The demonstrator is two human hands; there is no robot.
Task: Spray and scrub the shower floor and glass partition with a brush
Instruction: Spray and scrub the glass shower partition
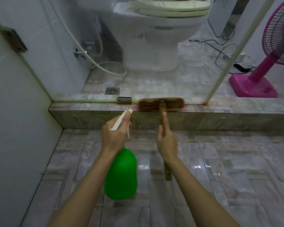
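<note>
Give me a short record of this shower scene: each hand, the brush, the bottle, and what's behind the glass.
left hand: grips the trigger head of the green spray bottle, nozzle aimed at the curb
right hand: grips the brush handle
brush: head lies on the tiled curb, against the foot of the glass partition
curb surface: pinkish smears beside the brush head
behind glass: toilet, floor drain
right of glass: pink fan
</note>
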